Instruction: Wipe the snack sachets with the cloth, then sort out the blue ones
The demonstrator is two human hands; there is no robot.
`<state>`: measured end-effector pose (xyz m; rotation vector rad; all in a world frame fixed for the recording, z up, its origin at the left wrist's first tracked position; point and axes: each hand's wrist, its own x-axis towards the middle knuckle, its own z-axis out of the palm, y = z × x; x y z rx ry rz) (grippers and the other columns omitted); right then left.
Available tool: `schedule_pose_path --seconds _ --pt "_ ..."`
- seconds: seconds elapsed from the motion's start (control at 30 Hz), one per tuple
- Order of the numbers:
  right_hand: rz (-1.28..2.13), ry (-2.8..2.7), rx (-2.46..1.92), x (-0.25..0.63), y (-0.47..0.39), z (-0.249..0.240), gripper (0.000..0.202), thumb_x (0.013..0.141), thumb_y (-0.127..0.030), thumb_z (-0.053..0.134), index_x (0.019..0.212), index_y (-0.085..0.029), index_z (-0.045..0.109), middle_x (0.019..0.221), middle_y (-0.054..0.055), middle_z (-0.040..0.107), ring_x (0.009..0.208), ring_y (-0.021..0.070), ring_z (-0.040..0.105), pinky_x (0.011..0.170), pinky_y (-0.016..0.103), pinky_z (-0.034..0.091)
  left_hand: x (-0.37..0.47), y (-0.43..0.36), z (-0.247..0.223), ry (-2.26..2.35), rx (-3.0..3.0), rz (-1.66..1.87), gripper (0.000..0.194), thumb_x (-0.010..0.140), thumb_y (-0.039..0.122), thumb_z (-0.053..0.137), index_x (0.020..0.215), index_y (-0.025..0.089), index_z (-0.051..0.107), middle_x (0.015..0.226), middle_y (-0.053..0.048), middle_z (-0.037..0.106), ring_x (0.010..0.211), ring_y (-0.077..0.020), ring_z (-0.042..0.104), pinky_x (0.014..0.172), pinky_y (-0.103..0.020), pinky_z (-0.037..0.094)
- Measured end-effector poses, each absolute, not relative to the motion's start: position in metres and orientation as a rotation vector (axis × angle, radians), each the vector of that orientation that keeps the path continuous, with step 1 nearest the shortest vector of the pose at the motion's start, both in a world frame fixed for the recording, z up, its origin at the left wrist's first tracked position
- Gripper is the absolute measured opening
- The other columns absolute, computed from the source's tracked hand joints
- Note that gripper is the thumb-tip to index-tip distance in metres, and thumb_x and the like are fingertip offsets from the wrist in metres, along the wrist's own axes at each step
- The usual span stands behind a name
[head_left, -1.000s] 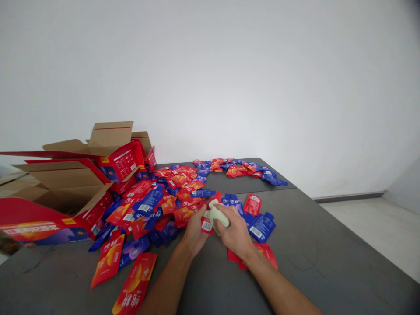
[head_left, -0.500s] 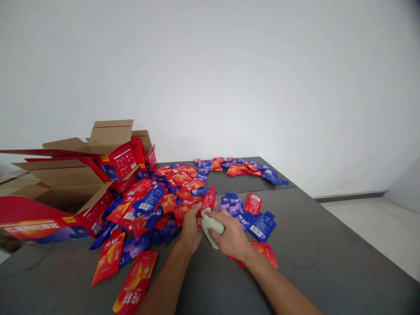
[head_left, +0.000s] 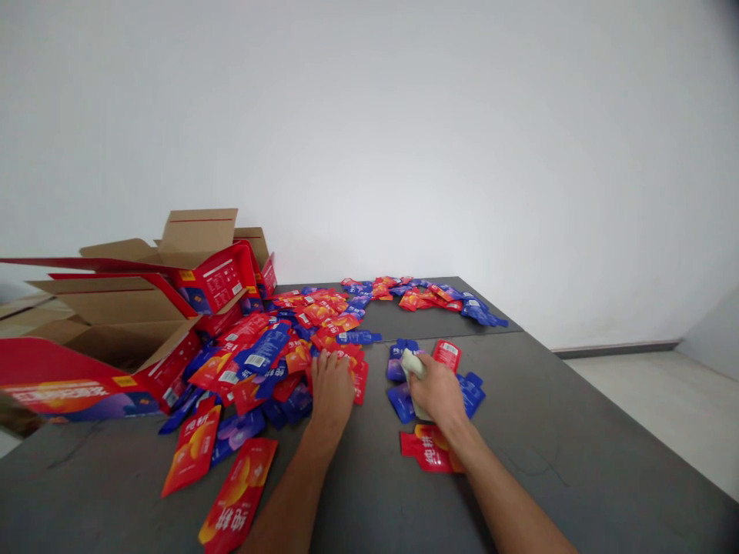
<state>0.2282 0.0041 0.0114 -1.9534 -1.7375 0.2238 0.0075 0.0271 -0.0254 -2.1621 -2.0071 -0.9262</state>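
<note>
Pouches (head_left: 266, 348), seemingly dozens; one cloth (head_left: 412, 364)

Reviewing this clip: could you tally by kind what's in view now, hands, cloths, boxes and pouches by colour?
Bare left hand and bare right hand: 2
Pale crumpled cloth: 1
Open red printed cardboard boxes: at least 3
Flat red pouches: at least 10, overlapping
Flat blue pouches: at least 10, overlapping
Total: at least 26
</note>
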Motion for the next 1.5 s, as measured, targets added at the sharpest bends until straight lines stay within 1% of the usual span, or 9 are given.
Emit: schedule_pose_path --seconds 0.2,0.3,0.47,0.57,0.77,0.97,1.13,1.33,1.5 --pt "0.239 -1.787 -2.073 0.228 0.004 0.007 0.028 0.087 -0.029 0.054 0.111 -0.019 0.063 0.097 0.014 0.074 0.090 0.0289 0.071 0.073 0.032 0.046 0.036 0.011 -0.018 -1.860 -2.376 -0.885 0.028 0.088 0.025 0.055 0.108 0.017 0.072 0.138 -0.015 0.059 0.139 -0.0377 0.036 0.115 -0.054 0.024" --pt "0.269 -1.776 -2.048 0.230 0.007 0.005 0.028 0.086 -0.027 0.054 0.111 -0.018 0.063 0.097 0.014 0.074 0.092 0.0292 0.071 0.074 0.032 0.047 0.059 -0.002 -0.017 -1.720 -2.762 -0.893 0.028 0.087 0.034 0.059 0.110 0.020 0.069 0.120 -0.011 0.068 0.125 -0.0324 0.052 0.108 -0.048 0.035" --pt "0.376 -1.695 -1.924 0.229 0.006 0.011 0.025 0.084 -0.026 0.057 0.106 -0.018 0.067 0.097 0.012 0.075 0.093 0.0271 0.071 0.077 0.031 0.048 0.077 -0.008 -0.024 -1.823 -2.871 -1.012 0.051 0.077 0.020 0.064 0.127 0.019 0.060 0.117 -0.012 0.066 0.111 -0.0287 0.058 0.100 -0.041 0.041" --pt "0.420 -1.617 -1.755 0.224 0.001 0.021 0.026 0.084 -0.026 0.057 0.107 -0.020 0.068 0.096 0.007 0.075 0.091 0.0235 0.070 0.078 0.029 0.048 0.069 -0.002 -0.024 -1.993 -2.793 -1.330 0.053 0.069 0.009 0.062 0.122 0.017 0.062 0.113 -0.010 0.065 0.107 -0.0243 0.059 0.096 -0.035 0.043" --pt "0.398 -1.511 -1.500 0.216 -0.006 0.030 0.032 0.087 -0.031 0.057 0.115 -0.021 0.067 0.103 0.006 0.074 0.092 0.0244 0.069 0.082 0.034 0.052 0.049 0.007 -0.016 -2.387 -2.526 -2.299 0.021 0.064 0.011 0.063 0.083 0.017 0.069 0.075 -0.001 0.065 0.073 -0.0193 0.059 0.068 -0.030 0.044" --pt "0.344 -1.878 -1.186 0.200 -0.018 0.021 0.038 0.084 -0.019 0.058 0.121 -0.023 0.066 0.116 0.006 0.070 0.104 0.0241 0.063 0.095 0.037 0.048 0.053 -0.001 -0.001 -2.229 -2.193 -3.226 0.041 0.058 0.008 0.064 0.097 0.019 0.063 0.086 -0.002 0.066 0.079 -0.0176 0.063 0.066 -0.026 0.047" --pt "0.318 -1.963 -1.168 0.198 -0.019 0.020 0.042 0.083 -0.011 0.056 0.121 -0.026 0.066 0.113 0.003 0.070 0.101 0.0228 0.060 0.091 0.036 0.048 0.048 -0.005 0.007 -1.938 -2.700 -3.122 0.072 0.055 0.002 0.057 0.124 0.023 0.063 0.105 -0.006 0.070 0.089 -0.0198 0.063 0.074 -0.027 0.050" --pt "0.191 -1.668 -1.333 0.210 -0.008 0.021 0.039 0.087 -0.020 0.056 0.125 -0.018 0.064 0.115 0.009 0.069 0.104 0.0258 0.059 0.095 0.039 0.048 0.049 -0.009 0.009 -1.913 -2.971 -2.916 0.077 0.056 0.001 0.056 0.129 0.026 0.063 0.106 -0.007 0.071 0.096 -0.0232 0.063 0.079 -0.033 0.053" --pt "0.250 -1.780 -1.218 0.203 -0.014 0.019 0.043 0.085 -0.016 0.056 0.127 -0.020 0.062 0.120 0.009 0.067 0.106 0.0246 0.058 0.095 0.038 0.048 0.048 -0.006 0.008 -1.854 -2.792 -3.056 0.079 0.054 -0.001 0.055 0.127 0.026 0.065 0.109 -0.006 0.072 0.097 -0.0230 0.063 0.084 -0.032 0.051"
